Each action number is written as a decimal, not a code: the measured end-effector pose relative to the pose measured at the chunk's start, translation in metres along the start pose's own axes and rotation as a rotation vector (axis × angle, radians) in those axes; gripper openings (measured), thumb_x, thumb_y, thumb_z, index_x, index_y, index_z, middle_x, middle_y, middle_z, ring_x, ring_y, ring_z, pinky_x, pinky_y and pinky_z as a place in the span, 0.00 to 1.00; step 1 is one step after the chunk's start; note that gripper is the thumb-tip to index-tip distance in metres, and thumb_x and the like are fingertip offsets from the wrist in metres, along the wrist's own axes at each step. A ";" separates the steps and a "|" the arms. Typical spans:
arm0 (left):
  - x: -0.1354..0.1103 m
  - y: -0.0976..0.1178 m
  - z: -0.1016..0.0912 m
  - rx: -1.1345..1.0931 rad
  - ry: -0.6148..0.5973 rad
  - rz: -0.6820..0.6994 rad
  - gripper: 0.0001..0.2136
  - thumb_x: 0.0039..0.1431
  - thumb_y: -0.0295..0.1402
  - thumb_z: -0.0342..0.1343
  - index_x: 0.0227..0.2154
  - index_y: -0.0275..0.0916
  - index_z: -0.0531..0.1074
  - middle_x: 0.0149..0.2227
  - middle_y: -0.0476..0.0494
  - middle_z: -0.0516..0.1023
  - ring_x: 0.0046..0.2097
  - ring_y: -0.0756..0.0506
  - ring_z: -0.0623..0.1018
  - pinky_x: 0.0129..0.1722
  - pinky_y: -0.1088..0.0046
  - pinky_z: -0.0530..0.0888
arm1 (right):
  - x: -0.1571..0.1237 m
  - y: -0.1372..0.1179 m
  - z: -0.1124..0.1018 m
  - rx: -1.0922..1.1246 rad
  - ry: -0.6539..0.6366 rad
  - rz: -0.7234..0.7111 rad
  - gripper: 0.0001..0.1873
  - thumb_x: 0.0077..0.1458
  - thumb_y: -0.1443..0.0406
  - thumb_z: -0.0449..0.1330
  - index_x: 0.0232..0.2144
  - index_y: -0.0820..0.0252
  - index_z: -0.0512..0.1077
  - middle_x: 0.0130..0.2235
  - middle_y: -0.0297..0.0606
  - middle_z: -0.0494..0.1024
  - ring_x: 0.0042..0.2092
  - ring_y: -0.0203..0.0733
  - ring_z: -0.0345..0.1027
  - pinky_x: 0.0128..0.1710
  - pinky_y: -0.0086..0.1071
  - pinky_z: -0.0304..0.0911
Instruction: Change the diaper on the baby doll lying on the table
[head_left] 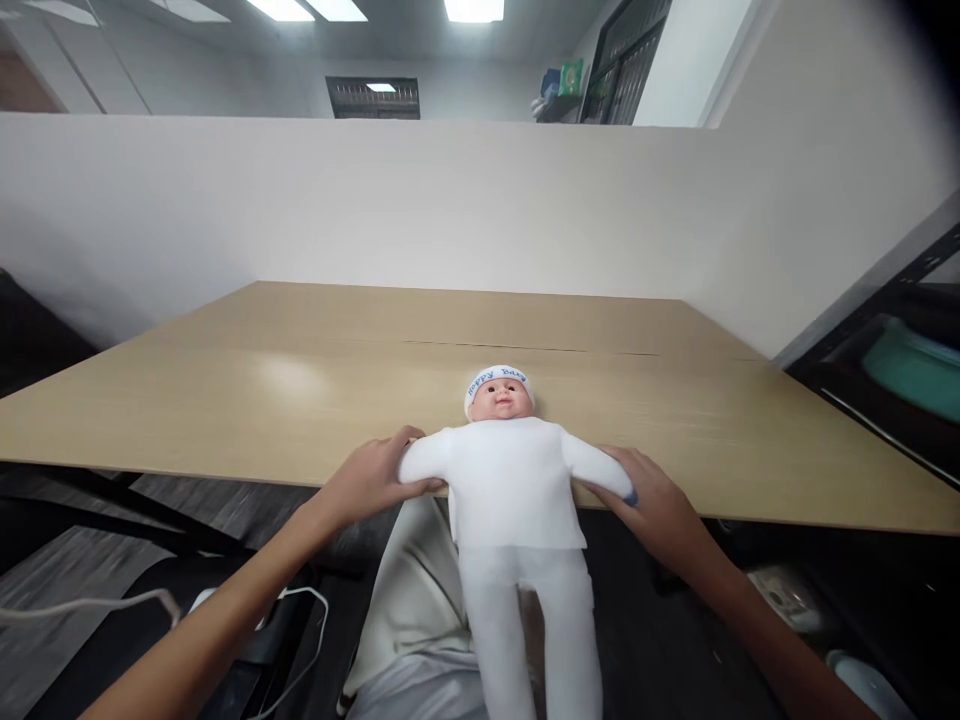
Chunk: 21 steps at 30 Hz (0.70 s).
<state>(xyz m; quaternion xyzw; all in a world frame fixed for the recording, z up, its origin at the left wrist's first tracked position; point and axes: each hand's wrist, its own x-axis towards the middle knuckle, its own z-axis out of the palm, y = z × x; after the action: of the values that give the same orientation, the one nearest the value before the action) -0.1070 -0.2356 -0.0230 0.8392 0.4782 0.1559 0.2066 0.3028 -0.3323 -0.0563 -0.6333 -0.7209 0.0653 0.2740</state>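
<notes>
A baby doll in a white top, white trousers and a white cap with blue lettering lies face up at the table's near edge. Its head rests over the tabletop, while its legs hang toward my lap. My left hand is wrapped round the doll's arm on the left of the view. On the other side my right hand grips the opposite arm, near a blue patch at the sleeve end. Both doll arms are spread outward.
The wooden table reaches back to a white half wall. A white cable hangs at lower left above a black seat. At right stands a dark rack holding a green item.
</notes>
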 end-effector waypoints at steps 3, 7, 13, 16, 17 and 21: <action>-0.008 -0.013 -0.001 0.060 0.058 0.032 0.27 0.61 0.59 0.58 0.51 0.42 0.74 0.45 0.40 0.82 0.46 0.36 0.80 0.44 0.63 0.72 | -0.005 0.015 0.006 0.028 0.000 0.017 0.20 0.68 0.49 0.56 0.55 0.49 0.70 0.54 0.42 0.78 0.54 0.55 0.72 0.52 0.47 0.70; -0.001 -0.032 0.004 0.080 0.122 0.064 0.25 0.61 0.58 0.59 0.48 0.42 0.77 0.43 0.42 0.82 0.46 0.38 0.77 0.49 0.61 0.70 | 0.006 0.032 0.017 0.045 -0.038 0.014 0.21 0.67 0.47 0.56 0.54 0.50 0.70 0.52 0.43 0.79 0.53 0.56 0.73 0.51 0.47 0.70; 0.057 -0.058 0.002 0.057 0.129 0.102 0.25 0.63 0.58 0.57 0.47 0.39 0.76 0.45 0.41 0.80 0.48 0.38 0.77 0.49 0.63 0.69 | 0.064 0.048 0.029 0.002 -0.059 -0.008 0.23 0.67 0.46 0.55 0.53 0.54 0.71 0.51 0.44 0.80 0.50 0.54 0.75 0.48 0.43 0.69; 0.097 -0.072 -0.003 0.039 0.116 0.137 0.25 0.62 0.58 0.58 0.43 0.39 0.76 0.42 0.41 0.80 0.45 0.39 0.77 0.47 0.66 0.69 | 0.102 0.060 0.035 -0.024 -0.043 -0.025 0.24 0.67 0.46 0.55 0.54 0.55 0.71 0.50 0.44 0.81 0.49 0.53 0.75 0.47 0.42 0.69; 0.110 -0.077 -0.005 0.036 0.115 0.144 0.25 0.62 0.58 0.58 0.42 0.38 0.76 0.42 0.42 0.80 0.44 0.40 0.77 0.47 0.66 0.69 | 0.114 0.064 0.038 -0.029 -0.036 -0.030 0.24 0.67 0.46 0.56 0.54 0.55 0.71 0.50 0.44 0.81 0.48 0.53 0.76 0.46 0.41 0.68; 0.160 -0.097 -0.008 0.021 0.130 0.158 0.26 0.62 0.60 0.57 0.41 0.38 0.76 0.40 0.42 0.80 0.42 0.41 0.76 0.43 0.68 0.69 | 0.164 0.083 0.049 -0.035 -0.013 -0.029 0.22 0.65 0.48 0.58 0.52 0.55 0.72 0.47 0.43 0.82 0.45 0.52 0.76 0.43 0.40 0.68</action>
<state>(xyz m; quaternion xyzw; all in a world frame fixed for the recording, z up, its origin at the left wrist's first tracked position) -0.1036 -0.0512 -0.0541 0.8647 0.4243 0.2208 0.1534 0.3439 -0.1485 -0.0830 -0.6269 -0.7328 0.0525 0.2592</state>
